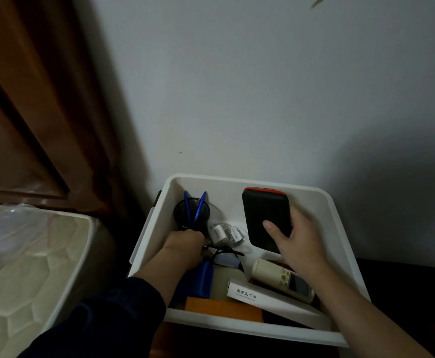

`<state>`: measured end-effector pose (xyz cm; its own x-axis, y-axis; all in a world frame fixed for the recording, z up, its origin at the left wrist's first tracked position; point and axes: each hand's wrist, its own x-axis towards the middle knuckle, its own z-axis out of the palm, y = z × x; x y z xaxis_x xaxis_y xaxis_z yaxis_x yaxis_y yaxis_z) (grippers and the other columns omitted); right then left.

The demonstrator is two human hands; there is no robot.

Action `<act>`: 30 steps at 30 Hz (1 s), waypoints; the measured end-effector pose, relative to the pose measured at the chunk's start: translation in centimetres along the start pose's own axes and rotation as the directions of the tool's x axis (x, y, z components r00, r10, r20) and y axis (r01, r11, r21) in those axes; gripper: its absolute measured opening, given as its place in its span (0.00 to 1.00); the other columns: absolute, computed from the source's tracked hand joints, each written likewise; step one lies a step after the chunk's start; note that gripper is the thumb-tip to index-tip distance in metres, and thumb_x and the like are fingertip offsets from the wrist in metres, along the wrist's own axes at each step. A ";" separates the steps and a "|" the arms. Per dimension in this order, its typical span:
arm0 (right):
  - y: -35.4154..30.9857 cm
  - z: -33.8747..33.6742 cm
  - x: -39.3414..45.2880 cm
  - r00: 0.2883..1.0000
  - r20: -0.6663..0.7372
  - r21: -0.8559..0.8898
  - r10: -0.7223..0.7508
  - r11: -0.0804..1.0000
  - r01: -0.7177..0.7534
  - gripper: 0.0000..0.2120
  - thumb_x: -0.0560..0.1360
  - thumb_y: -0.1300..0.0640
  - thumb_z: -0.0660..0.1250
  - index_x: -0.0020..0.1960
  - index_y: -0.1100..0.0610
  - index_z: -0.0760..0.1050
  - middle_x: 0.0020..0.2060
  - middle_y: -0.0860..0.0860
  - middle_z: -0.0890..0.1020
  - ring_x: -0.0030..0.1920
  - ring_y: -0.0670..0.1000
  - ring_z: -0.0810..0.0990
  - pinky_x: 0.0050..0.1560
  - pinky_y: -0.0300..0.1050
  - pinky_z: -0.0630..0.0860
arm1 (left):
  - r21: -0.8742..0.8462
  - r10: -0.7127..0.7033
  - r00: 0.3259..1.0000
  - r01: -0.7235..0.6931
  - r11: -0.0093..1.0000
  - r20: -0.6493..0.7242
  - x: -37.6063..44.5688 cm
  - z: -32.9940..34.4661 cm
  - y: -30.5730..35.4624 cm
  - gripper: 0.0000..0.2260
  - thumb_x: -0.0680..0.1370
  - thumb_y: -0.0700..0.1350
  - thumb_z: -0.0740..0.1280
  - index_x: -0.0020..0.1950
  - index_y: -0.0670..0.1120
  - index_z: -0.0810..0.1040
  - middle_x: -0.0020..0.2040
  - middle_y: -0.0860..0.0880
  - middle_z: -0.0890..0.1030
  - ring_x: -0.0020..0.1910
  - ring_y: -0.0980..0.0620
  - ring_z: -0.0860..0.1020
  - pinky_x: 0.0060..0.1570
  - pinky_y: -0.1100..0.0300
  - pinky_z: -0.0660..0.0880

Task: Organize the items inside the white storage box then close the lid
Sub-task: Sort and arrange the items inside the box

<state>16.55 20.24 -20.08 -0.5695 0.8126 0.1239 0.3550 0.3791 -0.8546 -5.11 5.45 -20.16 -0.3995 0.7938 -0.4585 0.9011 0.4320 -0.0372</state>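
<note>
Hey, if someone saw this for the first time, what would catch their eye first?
Probably the open white storage box against the wall, with both hands inside. The right hand grips a black case with a red edge at the back right. The left hand holds a black mesh pen cup with two blue pens at the back left.
</note>
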 end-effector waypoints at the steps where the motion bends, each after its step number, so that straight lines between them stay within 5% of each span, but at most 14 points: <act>1: 0.0 0.0 0.0 1.000 -0.002 -0.008 -0.001 1.000 0.001 0.13 0.78 0.46 0.73 0.61 0.39 0.76 0.51 0.42 0.85 0.53 0.43 0.84 0.52 0.54 0.86 | 0.007 -0.001 1.000 0.001 1.000 -0.030 -0.2 -0.1 0.0 0.12 0.84 0.48 0.66 0.65 0.45 0.79 0.62 0.44 0.83 0.60 0.44 0.82 0.56 0.53 0.78; 9: -0.1 -0.1 0.1 1.000 0.015 -0.032 0.024 0.999 -0.024 0.13 0.78 0.47 0.74 0.62 0.44 0.77 0.50 0.44 0.85 0.53 0.47 0.84 0.53 0.57 0.85 | -0.073 -0.024 0.972 0.007 0.997 -0.233 -3.5 -2.4 -0.6 0.11 0.80 0.54 0.67 0.54 0.48 0.80 0.52 0.48 0.84 0.51 0.45 0.83 0.44 0.56 0.71; 13: -0.3 -0.1 -0.1 0.999 0.027 -0.034 0.024 0.999 -0.023 0.13 0.79 0.47 0.74 0.62 0.42 0.77 0.50 0.44 0.85 0.54 0.47 0.84 0.54 0.58 0.85 | -0.100 -0.037 0.950 0.007 0.995 -0.310 -5.6 -2.7 -0.7 0.08 0.84 0.47 0.64 0.60 0.47 0.78 0.55 0.47 0.83 0.53 0.45 0.83 0.50 0.51 0.79; 19: -0.3 -0.1 -0.1 1.000 -0.017 -0.050 0.023 0.998 -0.023 0.12 0.78 0.47 0.74 0.61 0.42 0.77 0.49 0.43 0.85 0.52 0.45 0.84 0.52 0.56 0.85 | -0.139 -0.036 0.833 -0.050 0.989 -0.551 -8.6 -2.6 -0.8 0.05 0.85 0.46 0.61 0.60 0.51 0.69 0.57 0.52 0.78 0.53 0.50 0.81 0.47 0.58 0.76; 25: -0.4 -0.2 -0.2 0.997 -0.060 -0.061 0.043 0.997 -0.046 0.15 0.79 0.48 0.74 0.64 0.47 0.78 0.50 0.44 0.85 0.53 0.48 0.84 0.53 0.54 0.84 | -0.238 -0.096 0.751 -0.083 0.968 -0.654 -10.5 -2.8 -1.0 0.04 0.85 0.47 0.61 0.56 0.52 0.65 0.51 0.54 0.70 0.46 0.55 0.71 0.41 0.62 0.67; 30: -1.1 -0.3 -0.5 0.998 -0.061 -0.113 0.022 0.993 -0.029 0.17 0.79 0.49 0.73 0.67 0.48 0.75 0.52 0.46 0.84 0.53 0.51 0.84 0.52 0.55 0.84 | -0.534 -0.268 0.655 -0.245 0.809 -0.706 -12.1 -3.1 -1.5 0.05 0.86 0.43 0.58 0.52 0.50 0.66 0.44 0.54 0.71 0.38 0.53 0.74 0.35 0.64 0.68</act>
<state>16.71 19.57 -19.05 -0.5155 0.8462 0.1352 0.4528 0.4029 -0.7954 -2.15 -3.48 -11.83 -0.6225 0.7065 0.3366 0.7368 0.3841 0.5563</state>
